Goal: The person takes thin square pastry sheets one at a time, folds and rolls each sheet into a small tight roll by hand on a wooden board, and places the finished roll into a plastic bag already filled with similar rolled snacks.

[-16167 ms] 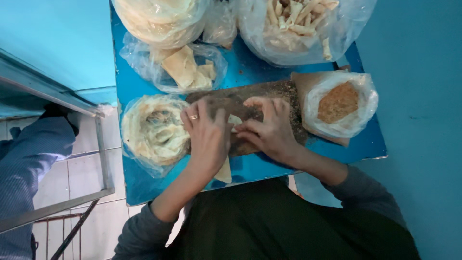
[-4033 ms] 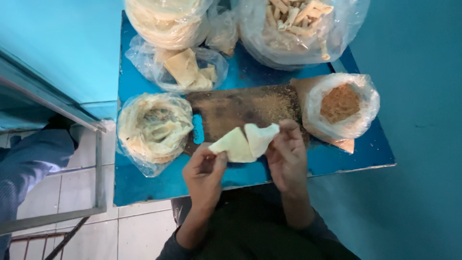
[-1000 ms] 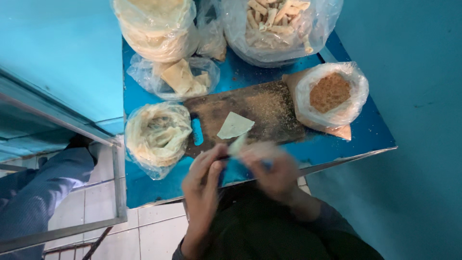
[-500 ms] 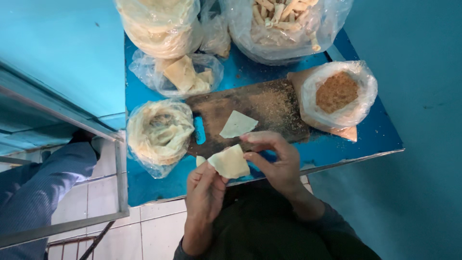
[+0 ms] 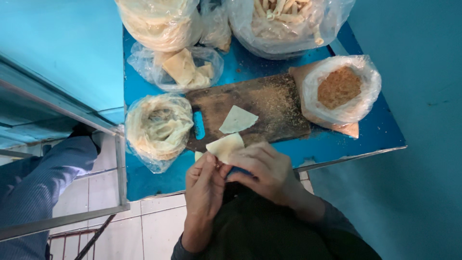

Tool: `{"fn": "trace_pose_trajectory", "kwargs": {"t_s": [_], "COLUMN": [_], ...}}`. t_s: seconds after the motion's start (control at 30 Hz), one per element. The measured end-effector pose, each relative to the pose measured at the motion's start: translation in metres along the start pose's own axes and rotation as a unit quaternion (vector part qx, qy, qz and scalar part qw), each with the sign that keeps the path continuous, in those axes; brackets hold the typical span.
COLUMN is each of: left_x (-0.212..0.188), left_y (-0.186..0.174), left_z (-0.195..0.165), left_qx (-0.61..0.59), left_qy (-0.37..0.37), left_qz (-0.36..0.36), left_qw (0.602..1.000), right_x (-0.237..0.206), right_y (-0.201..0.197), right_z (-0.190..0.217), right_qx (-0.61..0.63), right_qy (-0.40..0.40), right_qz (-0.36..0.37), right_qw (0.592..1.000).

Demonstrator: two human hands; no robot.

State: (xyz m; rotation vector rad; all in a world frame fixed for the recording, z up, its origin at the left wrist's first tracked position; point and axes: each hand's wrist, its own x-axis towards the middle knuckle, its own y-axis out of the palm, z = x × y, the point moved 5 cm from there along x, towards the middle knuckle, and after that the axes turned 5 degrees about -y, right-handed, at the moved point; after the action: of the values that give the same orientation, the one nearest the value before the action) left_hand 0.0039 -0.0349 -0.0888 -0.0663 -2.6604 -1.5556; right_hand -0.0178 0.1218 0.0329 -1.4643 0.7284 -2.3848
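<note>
My left hand (image 5: 204, 185) and my right hand (image 5: 264, 168) meet at the near edge of the blue table (image 5: 337, 144), both pinching one pale triangular dough piece (image 5: 224, 146) between their fingertips. A second flat dough piece (image 5: 237, 120) lies on the dark wooden cutting board (image 5: 269, 106) just beyond my hands. The board is dusted with crumbs.
A bag of brown crumbs (image 5: 339, 89) stands right of the board, a bag of dough scraps (image 5: 158, 127) left of it. Further back are a bag of cut dough pieces (image 5: 185, 67), a stack of flat sheets (image 5: 159, 21) and a bag of rolled sticks (image 5: 288, 19). Another person's blue sleeve (image 5: 43, 178) is at left.
The dough piece was folded between my hands a second ago; since then both hands have kept hold of it near the table edge, drawing closer together. One piece stays on the board.
</note>
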Motion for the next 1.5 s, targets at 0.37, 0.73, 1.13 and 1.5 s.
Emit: {"fn": "trace_pose_trajectory", "kwargs": {"t_s": [0.37,0.73,1.13,1.5], "left_x": [-0.001,-0.007,-0.004,-0.002], "left_y": [0.044,0.071,0.052,0.057], "left_z": [-0.020,-0.032,-0.022,-0.023], "left_qx": [0.242,0.517,0.384,0.457], "left_qy": [0.012,0.174,0.097,0.084], "left_qz": [-0.096,-0.073,-0.070,-0.080], "left_qw": [0.965,0.835,0.915,0.882], "right_x": [-0.060,-0.059,-0.064,-0.067], "right_y": [0.032,0.034,0.041,0.040], "right_z": [-0.067,-0.052,-0.060,-0.051], "right_qx": [0.452,0.442,0.503,0.439], "right_qy": [0.387,0.324,0.341,0.314], "right_qz": [-0.072,-0.080,-0.116,-0.063], "right_qw": [0.800,0.833,0.786,0.840]}}
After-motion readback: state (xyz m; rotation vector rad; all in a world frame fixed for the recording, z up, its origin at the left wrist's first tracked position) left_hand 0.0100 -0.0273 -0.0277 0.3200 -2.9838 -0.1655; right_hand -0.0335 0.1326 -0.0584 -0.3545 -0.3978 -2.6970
